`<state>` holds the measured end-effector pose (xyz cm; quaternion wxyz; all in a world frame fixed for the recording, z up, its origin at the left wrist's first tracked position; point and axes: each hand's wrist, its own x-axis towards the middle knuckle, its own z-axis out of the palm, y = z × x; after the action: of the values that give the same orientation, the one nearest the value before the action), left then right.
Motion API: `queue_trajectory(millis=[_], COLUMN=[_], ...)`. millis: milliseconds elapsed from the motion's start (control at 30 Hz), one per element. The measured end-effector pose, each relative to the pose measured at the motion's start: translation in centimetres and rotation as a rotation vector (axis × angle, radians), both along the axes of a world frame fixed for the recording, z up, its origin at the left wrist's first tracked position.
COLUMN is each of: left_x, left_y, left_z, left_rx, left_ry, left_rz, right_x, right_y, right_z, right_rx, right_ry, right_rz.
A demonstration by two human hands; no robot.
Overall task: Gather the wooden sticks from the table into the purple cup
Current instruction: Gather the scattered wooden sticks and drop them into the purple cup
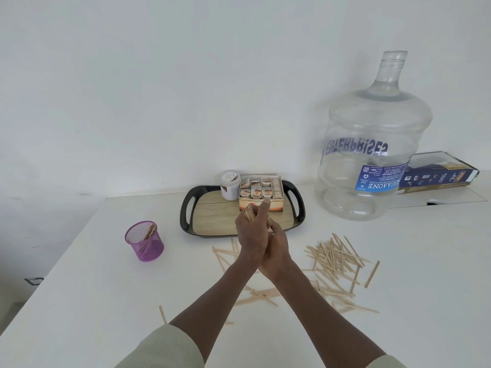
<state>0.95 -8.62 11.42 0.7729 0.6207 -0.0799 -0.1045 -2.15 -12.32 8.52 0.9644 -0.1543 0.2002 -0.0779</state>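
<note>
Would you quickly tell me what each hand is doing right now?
Left hand: grips a bundle of wooden sticks.
Right hand: pressed against the left hand; its grip cannot be told.

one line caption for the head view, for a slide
Both hands grip a bundle of wooden sticks above the table, purple cup at left.

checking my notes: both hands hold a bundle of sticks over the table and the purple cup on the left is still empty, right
Not quite. In the head view the purple cup already holds a few sticks. The rest stands: both hands, left hand and right hand, hold a bundle of sticks over the table.
</note>
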Motion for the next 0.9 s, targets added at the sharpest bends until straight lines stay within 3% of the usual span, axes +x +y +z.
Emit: queue_trajectory(millis=[400, 700, 767, 900], left_x=[0.0, -0.2, 0.0, 0.3], left_y=[0.6, 1.7, 2.3, 3.7], left_z=[0.3, -0.8, -1.1, -1.9], left_rx=[0.012, 0.087, 0.093, 0.186], left_ry=[0.095, 0.105, 0.072, -0.027], left_rz=[0.008, -0.049, -0.050, 0.002], right_x=[0.2, 0.6, 0.7, 0.9], right_y=[0.2, 0.4, -0.2, -1.5], right_z=[-0.6, 0.1, 0.2, 2.2], right_rx=[0.012, -0.254, -0.429, -1.064], right_ry=[0.061, 0.064, 0.093, 0.126], right_rz=[-0.050, 0.040, -0.020, -0.051])
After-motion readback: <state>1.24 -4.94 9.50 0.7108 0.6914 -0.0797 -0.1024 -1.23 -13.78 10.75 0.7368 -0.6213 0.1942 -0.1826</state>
